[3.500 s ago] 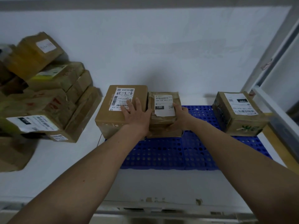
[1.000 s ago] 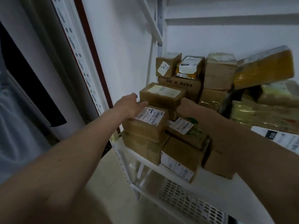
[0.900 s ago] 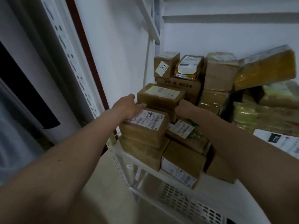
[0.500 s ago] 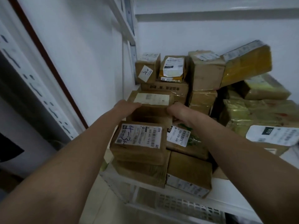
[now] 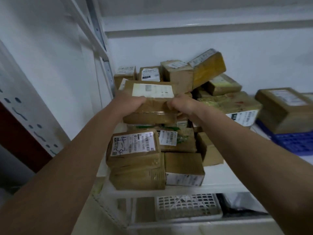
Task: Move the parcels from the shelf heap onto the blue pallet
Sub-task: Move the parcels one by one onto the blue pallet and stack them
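Observation:
A flat brown parcel [image 5: 152, 106] with a white label on top is raised above the heap of parcels [image 5: 169, 150] on the white shelf [image 5: 218, 173]. My left hand [image 5: 128, 103] grips its left side and my right hand [image 5: 182, 104] grips its right side, fingers curled over the near edge. Below it lies a taped parcel [image 5: 135, 148] marked in blue pen. The blue pallet [image 5: 294, 141] shows at the right edge, with a brown box [image 5: 284, 107] standing on it.
A white wall and a perforated shelf upright [image 5: 106, 65] stand to the left of the heap. A white slotted crate [image 5: 186, 207] sits on the level below. Yellow-wrapped parcels [image 5: 210, 68] lean at the back of the heap.
Both hands left the pallet and reached into the heap. They closed on the flat labelled parcel and lifted it off the pile; the view swung right, bringing the pallet into sight.

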Demonstrator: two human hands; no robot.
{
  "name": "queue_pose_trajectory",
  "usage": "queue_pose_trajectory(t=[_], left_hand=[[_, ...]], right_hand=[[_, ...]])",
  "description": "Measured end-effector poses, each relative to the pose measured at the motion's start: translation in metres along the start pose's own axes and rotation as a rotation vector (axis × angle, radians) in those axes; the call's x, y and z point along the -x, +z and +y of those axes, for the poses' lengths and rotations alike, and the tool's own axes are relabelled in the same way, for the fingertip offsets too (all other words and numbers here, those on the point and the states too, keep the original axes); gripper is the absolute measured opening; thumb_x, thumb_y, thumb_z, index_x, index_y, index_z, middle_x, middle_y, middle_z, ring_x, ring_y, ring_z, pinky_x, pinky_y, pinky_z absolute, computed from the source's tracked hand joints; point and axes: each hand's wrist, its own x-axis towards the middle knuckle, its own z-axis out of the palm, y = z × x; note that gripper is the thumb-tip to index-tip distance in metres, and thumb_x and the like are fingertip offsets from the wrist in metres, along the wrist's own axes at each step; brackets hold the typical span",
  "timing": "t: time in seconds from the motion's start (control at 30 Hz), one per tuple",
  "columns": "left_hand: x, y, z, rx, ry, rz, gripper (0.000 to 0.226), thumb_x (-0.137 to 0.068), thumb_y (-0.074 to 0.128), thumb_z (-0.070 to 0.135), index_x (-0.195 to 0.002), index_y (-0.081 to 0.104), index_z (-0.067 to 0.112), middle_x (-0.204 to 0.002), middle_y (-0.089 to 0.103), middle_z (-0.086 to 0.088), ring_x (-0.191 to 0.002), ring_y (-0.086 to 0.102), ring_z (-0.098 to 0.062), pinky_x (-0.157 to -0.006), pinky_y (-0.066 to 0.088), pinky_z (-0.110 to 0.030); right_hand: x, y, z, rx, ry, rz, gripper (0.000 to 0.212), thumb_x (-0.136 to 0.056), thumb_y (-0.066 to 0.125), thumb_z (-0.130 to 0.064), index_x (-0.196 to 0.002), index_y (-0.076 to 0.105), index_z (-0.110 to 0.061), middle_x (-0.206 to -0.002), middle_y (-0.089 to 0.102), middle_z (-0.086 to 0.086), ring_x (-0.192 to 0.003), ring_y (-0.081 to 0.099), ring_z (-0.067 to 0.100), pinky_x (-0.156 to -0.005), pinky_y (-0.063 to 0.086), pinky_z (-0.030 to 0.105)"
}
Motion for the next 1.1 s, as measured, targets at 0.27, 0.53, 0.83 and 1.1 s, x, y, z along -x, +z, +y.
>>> queue_pose_trajectory(t=[0.27, 0.53, 0.83, 1.1], left_hand=[[0.047, 0.053, 0.061, -0.059, 0.059, -0.031, 0.074, -0.088, 0.060, 0.036, -0.147, 0.027, 0.006, -0.134, 0.048, -0.009, -0.114, 0.049, -0.025, -0.085, 0.044, -0.034], [0.125, 0.178, 0.139, -0.076, 0.189, -0.200, 0.060, -0.082, 0.062, 0.036, -0.133, 0.046, 0.010, -0.127, 0.054, -0.007, -0.106, 0.056, -0.024, -0.086, 0.049, -0.030], [0.208, 0.329, 0.174, -0.109, 0.162, -0.397, 0.070, -0.084, 0.063, 0.035, -0.139, 0.035, 0.003, -0.130, 0.048, -0.007, -0.110, 0.055, -0.024, -0.085, 0.049, -0.029], [0.243, 0.410, 0.189, -0.023, 0.081, -0.450, 0.083, -0.081, 0.073, 0.032, -0.138, 0.021, 0.002, -0.116, 0.050, -0.006, -0.107, 0.053, -0.022, -0.087, 0.048, -0.032]], right_hand=[[0.072, -0.078, 0.021, -0.018, 0.000, 0.161, 0.070, -0.078, 0.059, -0.025, -0.142, 0.034, -0.014, -0.137, 0.048, 0.008, -0.122, 0.048, 0.028, -0.096, 0.046, 0.044], [0.163, -0.190, 0.120, -0.052, 0.093, 0.321, 0.048, -0.091, 0.059, -0.023, -0.135, 0.041, -0.017, -0.133, 0.051, 0.006, -0.121, 0.049, 0.029, -0.096, 0.046, 0.044], [0.258, -0.286, 0.248, -0.141, 0.269, 0.410, 0.078, -0.072, 0.073, -0.045, -0.138, 0.040, -0.020, -0.126, 0.057, 0.005, -0.111, 0.055, 0.027, -0.086, 0.047, 0.042], [0.293, -0.338, 0.309, -0.182, 0.330, 0.442, 0.093, -0.064, 0.074, -0.052, -0.138, 0.038, -0.010, -0.132, 0.052, 0.005, -0.111, 0.054, 0.023, -0.090, 0.048, 0.040]])
